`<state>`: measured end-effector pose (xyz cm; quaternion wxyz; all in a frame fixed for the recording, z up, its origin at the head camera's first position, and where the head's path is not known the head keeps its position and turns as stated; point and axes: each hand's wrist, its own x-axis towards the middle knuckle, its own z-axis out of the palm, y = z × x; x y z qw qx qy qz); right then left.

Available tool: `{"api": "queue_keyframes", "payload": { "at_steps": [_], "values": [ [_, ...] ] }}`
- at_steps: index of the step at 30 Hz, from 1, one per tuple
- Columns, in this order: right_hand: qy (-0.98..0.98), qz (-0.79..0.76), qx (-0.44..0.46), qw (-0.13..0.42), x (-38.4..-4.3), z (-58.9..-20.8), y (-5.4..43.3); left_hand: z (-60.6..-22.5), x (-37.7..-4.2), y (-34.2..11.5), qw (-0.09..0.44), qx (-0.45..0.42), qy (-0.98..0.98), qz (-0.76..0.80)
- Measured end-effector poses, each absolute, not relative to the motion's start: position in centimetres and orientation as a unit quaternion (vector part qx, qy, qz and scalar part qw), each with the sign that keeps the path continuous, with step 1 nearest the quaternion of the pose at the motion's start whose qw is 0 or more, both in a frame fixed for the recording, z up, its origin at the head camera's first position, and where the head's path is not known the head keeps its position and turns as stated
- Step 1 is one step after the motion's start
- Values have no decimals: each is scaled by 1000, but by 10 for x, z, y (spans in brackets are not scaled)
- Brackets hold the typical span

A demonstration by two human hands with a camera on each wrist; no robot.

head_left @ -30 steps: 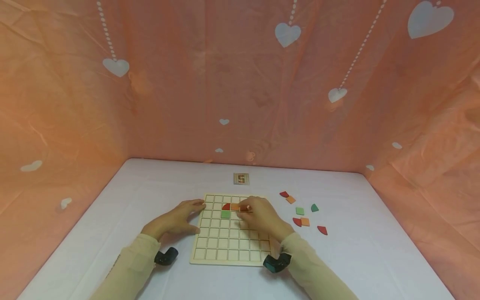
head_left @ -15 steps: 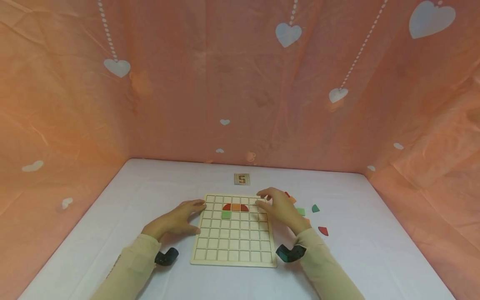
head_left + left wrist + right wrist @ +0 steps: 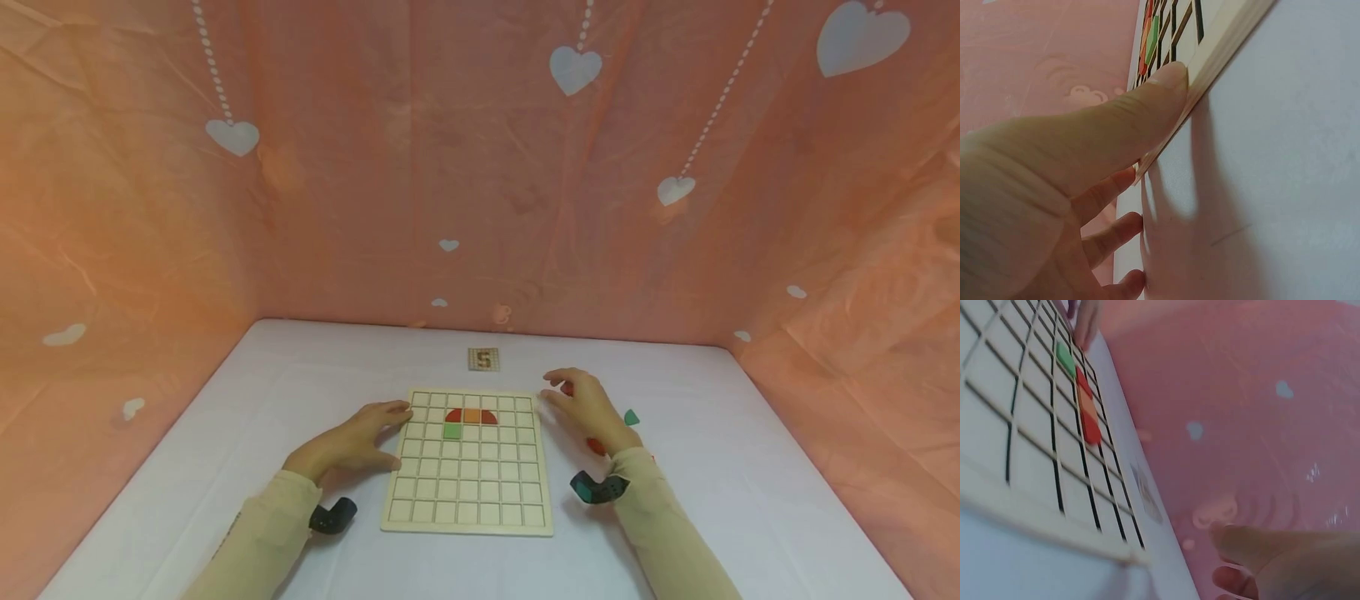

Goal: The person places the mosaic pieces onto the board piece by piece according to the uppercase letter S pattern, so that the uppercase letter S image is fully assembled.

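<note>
A pale wooden grid board (image 3: 477,489) lies on the table. Set in its upper cells are a red quarter-round tile (image 3: 453,415), an orange square tile (image 3: 472,416), a second red quarter-round tile (image 3: 489,417), and a light green square tile (image 3: 452,431) below the left one. My left hand (image 3: 352,439) rests along the board's left side, fingers spread; in the left wrist view its thumb (image 3: 1169,78) touches the frame. My right hand (image 3: 592,412), fingers loosely bent, hovers over the loose tiles right of the board, near a red tile (image 3: 567,388). Nothing shows between its fingers.
A small patterned card (image 3: 483,359) lies behind the board. Another red tile (image 3: 596,447) and a dark green tile (image 3: 632,417) show around the right hand, which hides other loose tiles. Orange cloth (image 3: 480,208) walls the table at the back and sides.
My right hand has left the second red tile in its cell and moved right, off the board, to the loose tiles. The left hand stays at the board's side.
</note>
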<state>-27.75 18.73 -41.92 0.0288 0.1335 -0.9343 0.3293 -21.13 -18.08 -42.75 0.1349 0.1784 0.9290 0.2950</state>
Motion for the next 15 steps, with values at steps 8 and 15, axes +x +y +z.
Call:
{"api": "queue_keyframes", "payload": {
  "at_steps": [8,15],
  "values": [
    [-932,344,103,43,-287,-428,208,-428,-211,-182,132,181,931,287],
    [-941,331,76,14,-288,-434,216,-429,-212,-180,134,176,931,291]
  ]
}}
